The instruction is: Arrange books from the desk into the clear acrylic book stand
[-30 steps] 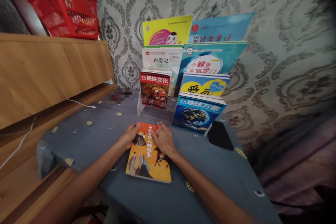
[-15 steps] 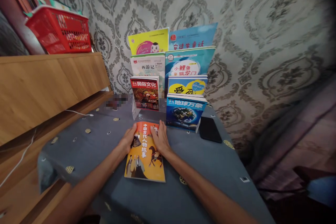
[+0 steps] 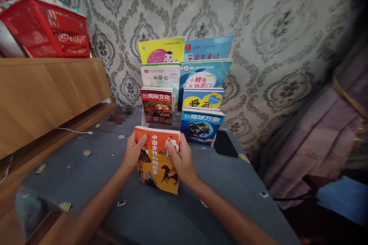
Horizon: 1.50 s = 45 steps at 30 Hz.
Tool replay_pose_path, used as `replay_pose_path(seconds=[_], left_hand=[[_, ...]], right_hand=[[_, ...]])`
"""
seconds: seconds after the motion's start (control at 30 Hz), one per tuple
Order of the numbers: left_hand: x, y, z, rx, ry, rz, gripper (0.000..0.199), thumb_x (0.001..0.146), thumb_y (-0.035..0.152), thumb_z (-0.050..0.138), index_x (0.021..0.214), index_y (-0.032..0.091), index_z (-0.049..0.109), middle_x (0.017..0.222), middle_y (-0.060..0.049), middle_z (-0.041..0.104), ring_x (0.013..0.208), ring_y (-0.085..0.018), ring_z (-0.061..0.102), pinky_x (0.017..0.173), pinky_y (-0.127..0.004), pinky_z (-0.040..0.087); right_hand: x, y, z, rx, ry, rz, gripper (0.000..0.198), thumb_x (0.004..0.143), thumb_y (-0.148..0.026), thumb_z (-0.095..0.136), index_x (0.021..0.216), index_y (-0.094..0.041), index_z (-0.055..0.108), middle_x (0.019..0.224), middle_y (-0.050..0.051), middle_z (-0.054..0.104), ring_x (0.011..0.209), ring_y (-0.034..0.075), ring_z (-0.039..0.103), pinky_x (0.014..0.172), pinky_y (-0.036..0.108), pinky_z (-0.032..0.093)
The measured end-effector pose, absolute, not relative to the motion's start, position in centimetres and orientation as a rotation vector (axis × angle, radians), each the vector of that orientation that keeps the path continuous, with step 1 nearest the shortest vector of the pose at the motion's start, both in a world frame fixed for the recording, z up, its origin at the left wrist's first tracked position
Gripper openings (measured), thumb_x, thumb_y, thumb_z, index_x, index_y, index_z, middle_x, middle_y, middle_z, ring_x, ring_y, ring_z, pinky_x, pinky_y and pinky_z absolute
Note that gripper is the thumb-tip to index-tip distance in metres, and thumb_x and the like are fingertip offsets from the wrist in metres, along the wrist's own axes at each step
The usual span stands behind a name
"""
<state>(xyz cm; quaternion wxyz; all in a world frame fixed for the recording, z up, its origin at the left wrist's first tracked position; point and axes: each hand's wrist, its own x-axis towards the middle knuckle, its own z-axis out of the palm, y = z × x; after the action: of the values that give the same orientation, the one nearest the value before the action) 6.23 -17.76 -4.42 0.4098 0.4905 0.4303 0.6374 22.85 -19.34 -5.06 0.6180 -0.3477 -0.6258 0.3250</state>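
An orange and yellow paperback book (image 3: 156,164) is tilted up in front of me, its cover facing me. My left hand (image 3: 134,151) grips its upper left edge, thumb on the cover. My right hand (image 3: 183,157) holds the upper right edge the same way; the fingers behind the book are hidden. Just beyond it, books stand in tiers on a stand that is mostly covered: a red book (image 3: 157,109) at front left and a blue book with a globe (image 3: 199,128) at front right. Behind these rise a white book (image 3: 161,76) and a teal book (image 3: 205,74).
A black flat object (image 3: 226,144) lies right of the stand on the grey patterned tablecloth (image 3: 97,176). On the left, a red basket (image 3: 46,26) sits on a wooden cabinet (image 3: 54,95). A white cable (image 3: 74,131) lies near the cabinet. Patterned wallpaper backs the table; a curtain (image 3: 322,130) hangs at right.
The orange book has been raised from lying nearly flat on the table to a steeper tilt, with both hands now gripping its sides. The view has shifted slightly.
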Motion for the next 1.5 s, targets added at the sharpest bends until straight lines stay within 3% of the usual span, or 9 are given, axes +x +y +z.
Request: replay_pose_path(seconds=[0.13, 0.33, 0.53, 0.67, 0.83, 1.0, 1.2, 1.33, 1.5], left_hand=[[5.2, -19.2, -4.8, 1.329, 1.185, 1.642, 0.035, 0.059, 0.048, 0.076, 0.077, 0.021, 0.062, 0.074, -0.001, 0.068, 0.068, -0.018, 0.061, 0.065, -0.027, 0.053], [3.9, -22.2, -5.2, 1.555, 1.125, 1.575, 0.02, 0.067, 0.034, 0.063, 0.083, 0.022, 0.067, 0.078, -0.001, 0.064, 0.072, -0.017, 0.059, 0.065, -0.024, 0.048], [2.0, -24.7, -5.7, 1.594, 1.298, 1.386, 0.031, 0.086, 0.044, 0.057, 0.101, 0.02, 0.071, 0.098, -0.007, 0.07, 0.089, -0.022, 0.064, 0.079, -0.029, 0.052], [0.7, -26.3, -6.2, 1.55, 1.373, 1.195, 0.038, 0.092, 0.052, 0.054, 0.105, 0.021, 0.072, 0.104, -0.008, 0.072, 0.101, -0.026, 0.064, 0.093, -0.034, 0.049], [0.0, -27.6, -6.8, 1.546, 1.352, 1.142, 0.042, 0.094, 0.057, 0.05, 0.102, 0.023, 0.074, 0.108, -0.009, 0.072, 0.106, -0.028, 0.063, 0.098, -0.036, 0.046], [0.5, -27.7, -7.4, 1.483, 1.463, 1.17, 0.041, 0.093, 0.056, 0.053, 0.11, 0.024, 0.072, 0.111, -0.009, 0.072, 0.101, -0.027, 0.064, 0.091, -0.035, 0.049], [1.6, -26.1, -6.4, 1.609, 1.394, 1.196, 0.034, 0.094, 0.052, 0.052, 0.096, 0.022, 0.067, 0.081, -0.003, 0.068, 0.075, -0.02, 0.06, 0.071, -0.028, 0.05], [2.1, -24.7, -5.4, 1.593, 1.292, 1.203, 0.031, 0.092, 0.048, 0.057, 0.104, 0.021, 0.066, 0.088, -0.005, 0.069, 0.08, -0.02, 0.062, 0.072, -0.027, 0.052], [2.3, -22.0, -5.2, 1.611, 1.275, 1.245, 0.033, 0.092, 0.047, 0.057, 0.108, 0.019, 0.067, 0.089, -0.004, 0.069, 0.074, -0.017, 0.062, 0.061, -0.022, 0.05]], right_hand=[[23.5, -21.7, -5.9, -0.849, -1.581, 0.594, 0.017, 0.097, -0.04, 0.052, 0.094, -0.024, 0.048, 0.07, -0.002, 0.066, 0.057, 0.015, 0.06, 0.053, 0.024, 0.05], [25.0, -24.2, -8.8, -0.845, -1.842, 0.263, 0.017, 0.101, -0.037, 0.045, 0.104, -0.023, 0.056, 0.087, 0.007, 0.071, 0.074, 0.022, 0.068, 0.067, 0.033, 0.058], [26.8, -26.4, -7.7, -0.781, -2.016, 0.165, 0.017, 0.103, -0.027, 0.041, 0.113, -0.023, 0.055, 0.093, 0.009, 0.071, 0.083, 0.023, 0.07, 0.076, 0.035, 0.06], [27.7, -26.8, -7.3, -0.735, -2.076, 0.206, 0.018, 0.103, -0.025, 0.041, 0.116, -0.025, 0.053, 0.088, 0.006, 0.069, 0.078, 0.02, 0.069, 0.068, 0.03, 0.059], [27.9, -26.4, -7.2, -0.657, -2.121, 0.325, 0.022, 0.102, -0.022, 0.043, 0.123, -0.025, 0.051, 0.094, 0.007, 0.07, 0.081, 0.021, 0.069, 0.074, 0.032, 0.06], [27.6, -26.0, -7.7, -0.677, -2.062, 0.303, 0.028, 0.101, -0.018, 0.045, 0.126, -0.027, 0.05, 0.091, 0.005, 0.07, 0.077, 0.02, 0.069, 0.069, 0.03, 0.06], [27.2, -25.6, -7.4, -0.819, -2.022, 0.22, 0.021, 0.103, -0.028, 0.041, 0.118, -0.027, 0.056, 0.087, 0.006, 0.071, 0.076, 0.022, 0.07, 0.066, 0.03, 0.059], [26.9, -24.2, -7.3, -0.891, -1.982, 0.187, 0.017, 0.104, -0.03, 0.041, 0.108, -0.026, 0.057, 0.078, 0.003, 0.068, 0.063, 0.019, 0.064, 0.057, 0.028, 0.054], [26.8, -20.5, -7.5, -0.938, -1.956, 0.283, 0.018, 0.103, -0.033, 0.041, 0.095, -0.024, 0.054, 0.074, 0.001, 0.064, 0.058, 0.016, 0.058, 0.055, 0.025, 0.047]])
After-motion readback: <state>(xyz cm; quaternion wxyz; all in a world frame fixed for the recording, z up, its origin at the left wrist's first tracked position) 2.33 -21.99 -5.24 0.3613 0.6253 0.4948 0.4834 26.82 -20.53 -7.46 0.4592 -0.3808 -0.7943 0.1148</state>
